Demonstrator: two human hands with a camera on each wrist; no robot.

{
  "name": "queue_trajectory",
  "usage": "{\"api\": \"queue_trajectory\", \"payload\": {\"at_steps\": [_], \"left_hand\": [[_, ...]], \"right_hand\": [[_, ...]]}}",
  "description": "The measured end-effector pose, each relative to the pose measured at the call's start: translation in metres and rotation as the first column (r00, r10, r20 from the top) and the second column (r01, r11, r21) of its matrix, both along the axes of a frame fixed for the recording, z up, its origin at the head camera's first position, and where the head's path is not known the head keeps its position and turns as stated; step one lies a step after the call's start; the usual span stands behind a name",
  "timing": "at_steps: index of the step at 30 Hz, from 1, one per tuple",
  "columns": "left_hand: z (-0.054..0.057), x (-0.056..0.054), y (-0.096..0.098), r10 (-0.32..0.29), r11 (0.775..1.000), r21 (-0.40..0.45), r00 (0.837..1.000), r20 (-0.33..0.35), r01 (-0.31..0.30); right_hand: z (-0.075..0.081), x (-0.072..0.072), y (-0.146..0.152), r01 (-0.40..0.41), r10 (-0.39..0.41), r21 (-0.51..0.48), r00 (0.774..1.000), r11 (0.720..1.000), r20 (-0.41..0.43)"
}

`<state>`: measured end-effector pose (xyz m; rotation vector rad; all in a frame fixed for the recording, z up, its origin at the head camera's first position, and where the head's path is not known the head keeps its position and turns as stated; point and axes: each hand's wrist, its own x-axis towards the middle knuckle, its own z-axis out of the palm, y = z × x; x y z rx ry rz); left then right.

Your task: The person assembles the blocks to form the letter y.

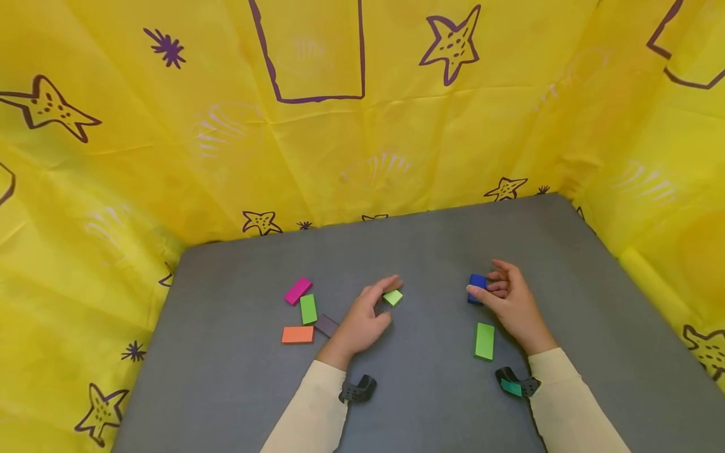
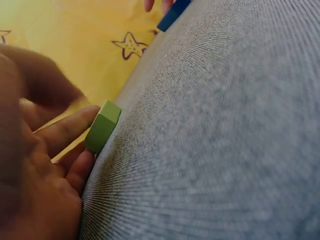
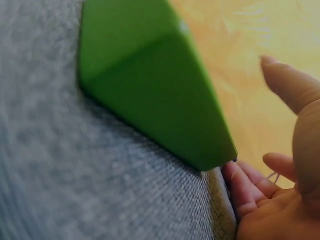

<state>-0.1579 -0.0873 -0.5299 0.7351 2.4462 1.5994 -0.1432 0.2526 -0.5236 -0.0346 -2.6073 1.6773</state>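
L hand [image 1: 362, 321] pinches small light-green block [image 1: 393, 297] w/ fingertips [image 2: 82, 120], block on grey mat [image 1: 425, 251] at centre. R hand [image 1: 510, 302], at 3 o'clock of it, pinches blue block [image 1: 477, 288]; long green block [image 1: 484, 340] at 6 o'clock of that.

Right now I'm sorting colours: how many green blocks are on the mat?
3: one green block in the left cluster, a small one at the left hand's fingers, a long one beside the right hand.
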Motion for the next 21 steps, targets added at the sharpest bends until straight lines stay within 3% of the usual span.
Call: {"api": "queue_trajectory", "payload": {"at_steps": [4,9,21], "left_hand": [[-0.0012,-0.0001,0.0022,0.077,0.993,-0.089,0.995,-0.061,-0.083],[-0.0011,-0.0008,0.0031,0.188,0.970,-0.135,0.974,-0.128,-0.205],[-0.0048,-0.0025,0.0008,0.261,0.958,-0.081,0.953,-0.153,-0.276]], "right_hand": [[-0.0002,-0.0005,-0.0021,-0.031,0.031,0.099,0.999,0.995,-0.004],[-0.0012,-0.0008,-0.0064,-0.054,0.062,0.189,0.997,0.981,-0.040],[-0.0044,-0.0021,-0.0103,-0.064,0.087,0.218,0.991,0.974,-0.100]]}}
